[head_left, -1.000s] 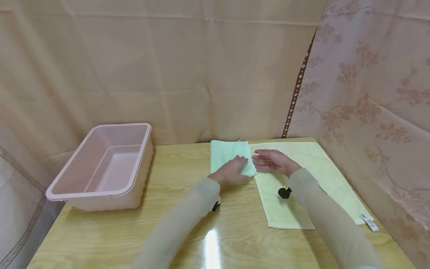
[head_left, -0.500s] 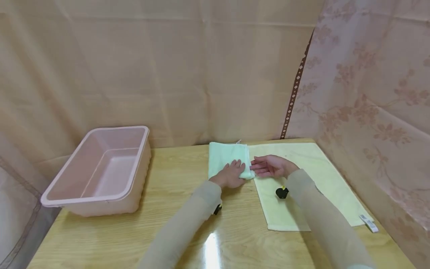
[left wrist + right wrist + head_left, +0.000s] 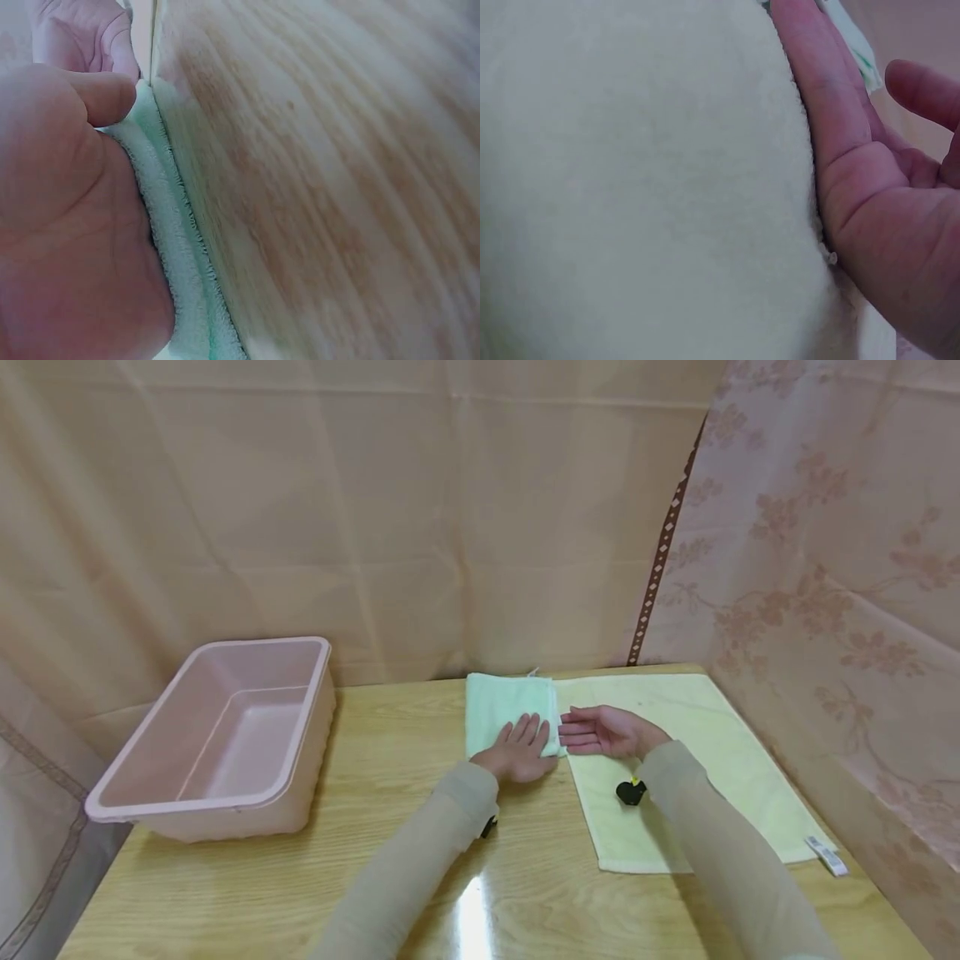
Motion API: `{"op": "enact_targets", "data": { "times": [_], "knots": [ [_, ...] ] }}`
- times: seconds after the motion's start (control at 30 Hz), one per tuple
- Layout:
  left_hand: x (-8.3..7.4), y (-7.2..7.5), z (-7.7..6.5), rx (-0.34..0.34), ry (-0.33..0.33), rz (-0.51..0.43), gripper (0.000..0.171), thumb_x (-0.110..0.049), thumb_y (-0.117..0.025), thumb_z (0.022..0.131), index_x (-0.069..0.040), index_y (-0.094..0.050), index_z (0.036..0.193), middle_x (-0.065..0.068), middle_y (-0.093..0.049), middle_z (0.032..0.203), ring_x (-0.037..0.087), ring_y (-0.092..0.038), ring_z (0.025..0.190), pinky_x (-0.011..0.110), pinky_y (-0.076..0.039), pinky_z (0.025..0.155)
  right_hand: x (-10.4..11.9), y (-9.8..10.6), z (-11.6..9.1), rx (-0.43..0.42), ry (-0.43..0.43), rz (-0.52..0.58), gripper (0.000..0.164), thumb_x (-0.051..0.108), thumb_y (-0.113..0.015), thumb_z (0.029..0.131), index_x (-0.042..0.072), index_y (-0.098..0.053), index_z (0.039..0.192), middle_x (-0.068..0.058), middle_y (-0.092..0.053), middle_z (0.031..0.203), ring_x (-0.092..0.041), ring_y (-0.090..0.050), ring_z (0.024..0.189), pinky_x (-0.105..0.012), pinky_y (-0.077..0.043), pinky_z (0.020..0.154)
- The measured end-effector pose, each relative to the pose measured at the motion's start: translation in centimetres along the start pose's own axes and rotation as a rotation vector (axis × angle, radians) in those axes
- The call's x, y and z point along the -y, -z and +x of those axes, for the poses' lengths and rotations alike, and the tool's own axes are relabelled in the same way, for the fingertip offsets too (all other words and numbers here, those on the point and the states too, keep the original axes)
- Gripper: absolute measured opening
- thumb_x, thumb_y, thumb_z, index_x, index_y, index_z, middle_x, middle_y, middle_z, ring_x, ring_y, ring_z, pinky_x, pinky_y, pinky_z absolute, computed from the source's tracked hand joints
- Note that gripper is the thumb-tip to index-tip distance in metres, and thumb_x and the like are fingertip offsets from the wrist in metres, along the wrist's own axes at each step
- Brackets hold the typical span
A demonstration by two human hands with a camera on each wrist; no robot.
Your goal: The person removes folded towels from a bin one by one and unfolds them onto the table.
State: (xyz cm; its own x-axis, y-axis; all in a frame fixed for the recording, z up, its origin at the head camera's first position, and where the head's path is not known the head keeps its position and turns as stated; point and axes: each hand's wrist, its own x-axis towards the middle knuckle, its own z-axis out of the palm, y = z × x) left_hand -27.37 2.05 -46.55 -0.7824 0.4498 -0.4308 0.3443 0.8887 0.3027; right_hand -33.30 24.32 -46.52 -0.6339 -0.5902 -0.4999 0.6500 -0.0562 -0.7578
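Note:
A folded mint-green towel (image 3: 498,700) lies near the back edge of the table, with a small tag at its far side. My left hand (image 3: 522,752) rests palm down on its near right part, fingers spread and straight. In the left wrist view the towel's layered edge (image 3: 176,240) shows beneath that palm. My right hand (image 3: 611,732) lies on its side over a pale yellow towel (image 3: 720,760), palm turned toward the green one. Its straight fingers meet the green towel's right edge; whether the tips reach under it I cannot tell.
A pink plastic basin (image 3: 303,752) stands on the left of the wooden table (image 3: 420,727). The yellow towel is spread flat at the right, a white label (image 3: 827,856) at its near corner. Curtains (image 3: 390,527) hang behind and at both sides.
My left hand has come down onto the green towel and its fingers have spread. The right hand has moved slightly nearer to me, staying beside the towel's edge.

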Motion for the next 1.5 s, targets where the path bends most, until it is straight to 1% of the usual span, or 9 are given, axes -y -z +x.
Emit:
{"op": "enact_targets", "data": {
  "times": [0.13,0.3,0.6,0.73,0.9,1.1,1.2,1.37,1.5],
  "knots": [
    [-0.1,-0.6,0.4,-0.013,0.015,0.029,0.074,-0.058,-0.017,0.107,-0.018,0.011,0.162,0.001,0.022,0.166,0.016,0.027,0.148,0.038,0.016,0.119,-0.2,0.1,-0.1,0.008,-0.002,0.006,0.053,0.024,-0.037,0.112,-0.007,-0.022,0.153,-0.016,-0.072,0.111,-0.027,-0.071,0.104,-0.044,-0.051,0.100],
    [-0.4,-0.8,-0.2,-0.043,0.028,0.062,0.075,-0.059,-0.019,0.107,-0.018,0.010,0.162,0.001,0.019,0.168,0.016,0.024,0.150,0.040,0.014,0.120,-0.3,0.0,-0.1,0.001,0.001,0.011,0.043,0.023,-0.038,0.112,-0.005,-0.033,0.146,-0.016,-0.073,0.110,-0.026,-0.072,0.102,-0.043,-0.052,0.098],
    [-1.3,-0.4,-2.0,-0.166,0.012,0.105,0.071,-0.052,-0.025,0.108,-0.013,-0.009,0.164,0.006,-0.002,0.170,0.021,0.005,0.155,0.043,-0.001,0.124,-0.3,-0.2,0.2,-0.031,-0.006,0.017,0.027,0.020,-0.040,0.112,0.000,-0.048,0.128,-0.016,-0.074,0.106,-0.026,-0.073,0.098,-0.042,-0.055,0.093],
    [-1.2,-0.2,-2.0,-0.200,-0.008,0.051,0.067,-0.049,-0.025,0.109,-0.011,-0.016,0.164,0.009,-0.008,0.170,0.024,-0.001,0.155,0.044,-0.005,0.124,-0.3,-0.2,0.2,-0.030,-0.007,0.021,0.026,0.020,-0.040,0.112,0.001,-0.050,0.126,-0.016,-0.074,0.106,-0.026,-0.073,0.098,-0.042,-0.055,0.093],
    [-0.9,0.5,-1.7,-0.229,-0.033,-0.134,0.065,-0.048,-0.024,0.110,-0.008,-0.027,0.161,0.012,-0.016,0.168,0.027,-0.008,0.155,0.045,-0.008,0.124,-0.3,-0.1,0.1,-0.006,-0.006,0.039,0.027,0.020,-0.039,0.112,0.001,-0.054,0.122,-0.018,-0.074,0.106,-0.027,-0.073,0.099,-0.043,-0.055,0.093],
    [-0.1,1.9,-1.9,-0.174,-0.054,-0.339,0.068,-0.051,-0.023,0.109,-0.007,-0.026,0.161,0.014,-0.020,0.167,0.030,-0.010,0.154,0.045,-0.008,0.124,-0.2,-0.1,0.1,0.021,-0.010,0.052,0.030,0.021,-0.037,0.113,-0.001,-0.052,0.126,-0.020,-0.073,0.110,-0.029,-0.072,0.104,-0.044,-0.053,0.097],
    [0.5,2.3,-2.2,-0.184,-0.059,-0.525,0.070,-0.055,-0.028,0.108,-0.007,-0.030,0.160,0.011,-0.026,0.165,0.028,-0.018,0.153,0.042,-0.014,0.123,-0.2,-0.1,0.0,0.021,-0.011,0.055,0.031,0.020,-0.038,0.112,-0.002,-0.051,0.129,-0.019,-0.072,0.114,-0.030,-0.071,0.106,-0.044,-0.052,0.098],
    [1.7,2.7,-2.4,-0.230,-0.067,-0.902,0.067,-0.054,-0.039,0.107,-0.007,-0.041,0.155,0.009,-0.038,0.160,0.027,-0.030,0.149,0.045,-0.023,0.121,-0.1,-0.2,-0.1,-0.009,-0.013,0.048,0.032,0.020,-0.041,0.112,-0.003,-0.050,0.133,-0.018,-0.072,0.115,-0.029,-0.071,0.106,-0.045,-0.052,0.098],
    [3.2,3.2,-2.5,-0.281,-0.066,-1.178,0.064,-0.051,-0.042,0.107,-0.008,-0.041,0.155,0.006,-0.042,0.156,0.024,-0.035,0.143,0.045,-0.027,0.119,0.0,-0.6,0.0,-0.041,0.000,-0.036,0.040,0.021,-0.043,0.111,-0.004,-0.042,0.143,-0.015,-0.073,0.114,-0.027,-0.072,0.104,-0.044,-0.053,0.097]
  ]
}}
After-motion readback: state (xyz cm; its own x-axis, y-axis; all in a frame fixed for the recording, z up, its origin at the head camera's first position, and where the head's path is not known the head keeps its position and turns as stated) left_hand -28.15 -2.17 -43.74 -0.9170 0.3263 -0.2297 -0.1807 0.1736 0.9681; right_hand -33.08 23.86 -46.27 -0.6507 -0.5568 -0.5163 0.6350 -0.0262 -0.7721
